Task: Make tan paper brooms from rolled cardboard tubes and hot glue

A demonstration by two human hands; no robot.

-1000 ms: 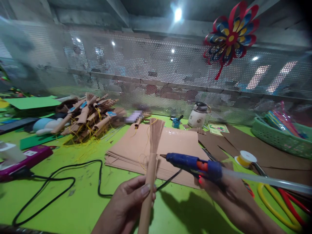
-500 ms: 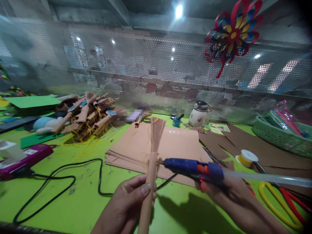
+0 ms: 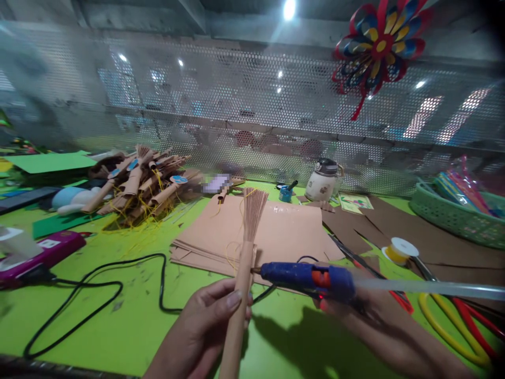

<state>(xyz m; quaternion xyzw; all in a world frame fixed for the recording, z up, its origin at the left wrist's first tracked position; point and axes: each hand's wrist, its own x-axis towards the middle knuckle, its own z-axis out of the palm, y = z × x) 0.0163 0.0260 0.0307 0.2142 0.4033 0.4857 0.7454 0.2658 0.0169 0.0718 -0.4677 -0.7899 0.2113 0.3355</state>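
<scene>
My left hand [image 3: 209,321] is closed round a rolled brown paper tube [image 3: 241,284] whose far end fans out into thin cut strips. My right hand [image 3: 355,310] grips a blue hot glue gun [image 3: 307,278] with a long clear glue stick coming out of its back. The gun's nozzle meets the tube's right edge, below the fringe; whether glue is coming out I cannot tell. A thin yellow thread loops beside the tube. Under and behind it lies a stack of brown paper sheets [image 3: 292,226].
Finished-looking paper rolls with yellow threads [image 3: 145,184] are heaped at the left. A black cord runs from a purple power strip [image 3: 51,255]. On the right are yellow- and red-handled scissors [image 3: 437,326], a yellow thread spool [image 3: 398,251] and a green basket [image 3: 453,216]; a jug [image 3: 321,181] stands behind.
The glue gun's nozzle has shifted slightly down and left along the tube's right edge, toward my left hand. My left hand still holds the tube in nearly the same place.
</scene>
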